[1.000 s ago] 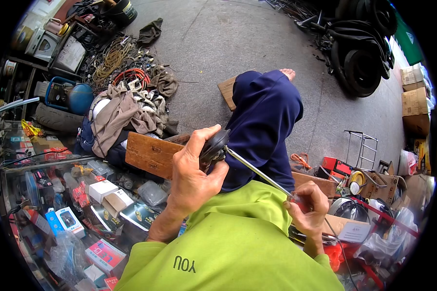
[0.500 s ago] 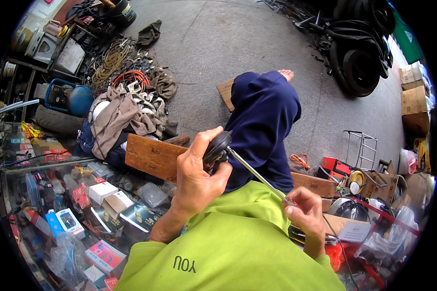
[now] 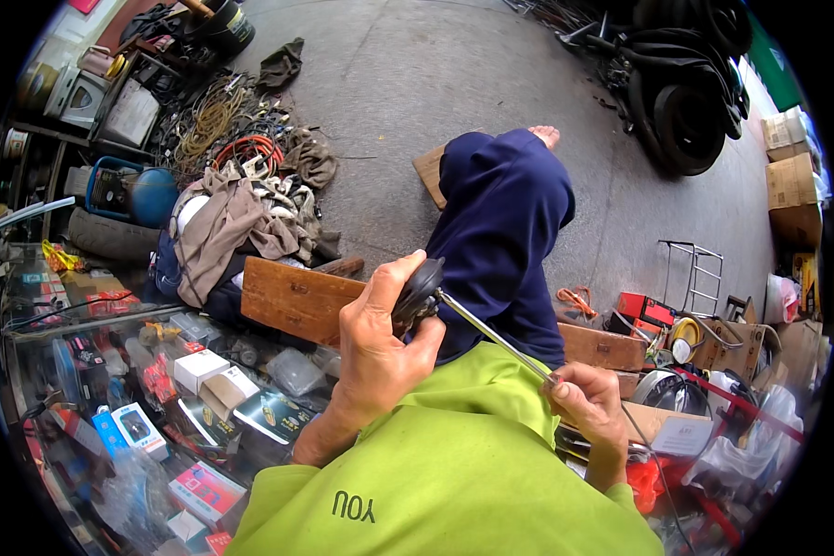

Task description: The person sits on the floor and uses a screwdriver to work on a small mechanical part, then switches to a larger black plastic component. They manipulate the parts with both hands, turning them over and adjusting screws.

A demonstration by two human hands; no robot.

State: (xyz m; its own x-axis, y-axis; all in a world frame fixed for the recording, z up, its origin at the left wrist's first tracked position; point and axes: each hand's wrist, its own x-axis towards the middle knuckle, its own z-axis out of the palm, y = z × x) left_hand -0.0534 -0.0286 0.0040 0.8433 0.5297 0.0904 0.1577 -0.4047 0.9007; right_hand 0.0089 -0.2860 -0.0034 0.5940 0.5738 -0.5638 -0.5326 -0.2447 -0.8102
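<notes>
In front of my lap, my left hand (image 3: 380, 338) is closed round a round black part (image 3: 417, 295), thumb below and fingers over its far side. What kind of part it is, I cannot make out; it looks like a small horn. A long silver screwdriver (image 3: 496, 339) slants from the part's right side down to my right hand (image 3: 587, 406). The screwdriver's tip meets a small fitting there. My right fingertips pinch its near end, so any handle is hidden in the hand.
At left stands a glass counter (image 3: 102, 320) with several boxes and bagged parts. Beyond it lie a heap of cloths (image 3: 222, 236) and tangled cables (image 3: 218, 116). Black tyres (image 3: 690, 130) are piled at the far right. Cartons (image 3: 792, 181) and a wooden bench (image 3: 602, 347) are on the right.
My right fingers have shifted slightly upward and rolled at the screwdriver's end. The black part and my left hand keep nearly the same pose, and the view has moved a little.
</notes>
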